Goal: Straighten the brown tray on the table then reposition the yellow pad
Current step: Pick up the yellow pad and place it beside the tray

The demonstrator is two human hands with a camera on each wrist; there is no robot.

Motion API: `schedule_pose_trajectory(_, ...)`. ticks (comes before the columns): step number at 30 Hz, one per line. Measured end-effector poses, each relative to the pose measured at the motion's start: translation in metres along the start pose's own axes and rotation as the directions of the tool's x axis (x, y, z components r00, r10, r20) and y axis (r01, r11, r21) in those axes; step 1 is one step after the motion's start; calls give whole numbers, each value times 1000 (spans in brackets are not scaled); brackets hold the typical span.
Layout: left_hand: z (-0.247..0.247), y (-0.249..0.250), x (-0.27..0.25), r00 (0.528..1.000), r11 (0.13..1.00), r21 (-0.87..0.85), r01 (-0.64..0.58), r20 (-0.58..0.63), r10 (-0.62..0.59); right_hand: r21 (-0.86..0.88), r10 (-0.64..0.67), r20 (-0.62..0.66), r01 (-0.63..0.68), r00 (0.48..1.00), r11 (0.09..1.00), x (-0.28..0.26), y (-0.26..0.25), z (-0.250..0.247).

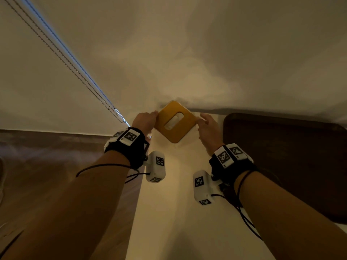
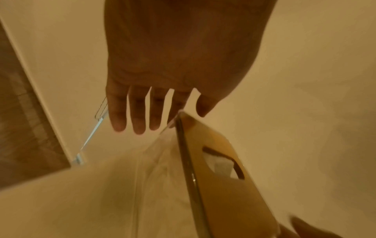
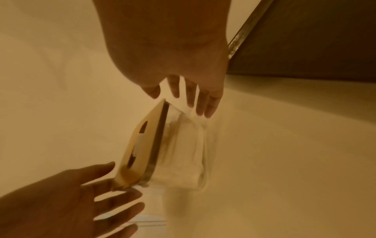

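Note:
The yellow pad [image 1: 175, 121] is a square yellow lid with an oval slot, sitting on a clear box of white tissue. It stands turned like a diamond at the back of the pale table [image 1: 178, 203], close to the wall. My left hand [image 1: 145, 120] touches its left corner with straight, spread fingers [image 2: 138, 117]. My right hand [image 1: 205, 124] touches the right corner, thumb and straight fingers [image 3: 203, 104] on either side of it. The pad [image 2: 219, 177] [image 3: 138, 145] shows edge-on in both wrist views. The dark brown tray [image 1: 281, 156] [image 3: 305, 40] lies flat on the table to the right of my right hand.
A pale wall [image 1: 187, 53] rises right behind the pad. A beaded blind cord [image 1: 75, 62] hangs along the wall at the left. Wooden floor [image 1: 47, 166] lies beyond the table's left edge. Bare tabletop stretches from the pad towards me, between my forearms.

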State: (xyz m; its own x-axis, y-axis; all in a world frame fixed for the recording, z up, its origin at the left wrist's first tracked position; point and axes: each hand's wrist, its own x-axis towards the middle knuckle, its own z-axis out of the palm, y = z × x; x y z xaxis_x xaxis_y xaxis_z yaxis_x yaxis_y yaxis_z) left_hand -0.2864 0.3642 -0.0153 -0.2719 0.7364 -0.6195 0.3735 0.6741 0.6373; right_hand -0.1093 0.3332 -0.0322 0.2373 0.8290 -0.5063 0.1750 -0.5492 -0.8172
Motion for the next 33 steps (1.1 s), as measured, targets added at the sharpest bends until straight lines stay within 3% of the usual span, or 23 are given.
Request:
schedule_pose_trajectory(4,-14,4,11,984,987,44,-157,-77,160,266,129,-128,-91,983,959,-13,14,3)
schedule_pose_trajectory(9,-13,10,10,954,945,128,-301,32,300,385,164,-96,-115,982,916,-26,18,23)
schedule_pose_trajectory(33,-10,-12,7,974,976,-39,-215,59,217,290,1,-81,22,997,957,4,1,24)
